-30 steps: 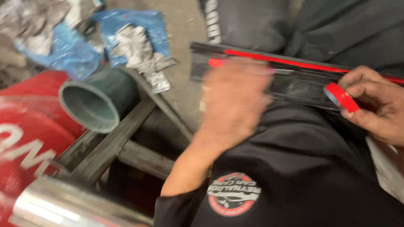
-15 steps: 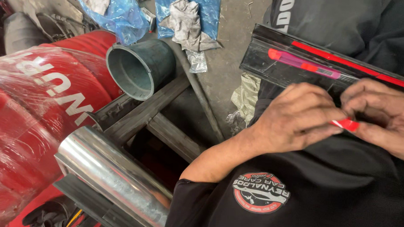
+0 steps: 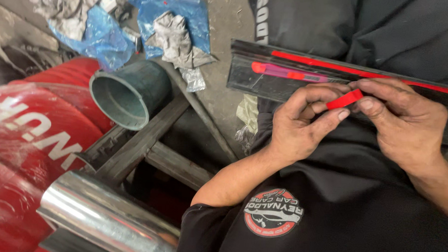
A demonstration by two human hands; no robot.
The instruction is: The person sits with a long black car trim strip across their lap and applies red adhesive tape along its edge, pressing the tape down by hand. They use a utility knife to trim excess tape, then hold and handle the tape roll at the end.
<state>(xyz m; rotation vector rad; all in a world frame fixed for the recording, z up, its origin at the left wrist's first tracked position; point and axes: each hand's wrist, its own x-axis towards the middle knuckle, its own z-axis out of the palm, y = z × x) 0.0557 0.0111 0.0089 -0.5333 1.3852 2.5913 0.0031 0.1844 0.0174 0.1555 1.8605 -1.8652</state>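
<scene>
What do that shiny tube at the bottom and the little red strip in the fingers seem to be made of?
Shiny tube: probably polished or chromed metal, with mirror-like streaked reflections. Red strip: likely thin tape or plastic film, flat and matte, pinched between both hands.

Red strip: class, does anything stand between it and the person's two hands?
Nothing visible does. The small red strip is pinched directly between the left hand and the right hand, above the long black trim piece on the lap.

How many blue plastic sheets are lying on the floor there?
2. One crumpled blue plastic sheet lies at the upper left, beside the red wrapped roll. The other lies right of it, under a grey rag. More may be hidden under the rags.
</scene>
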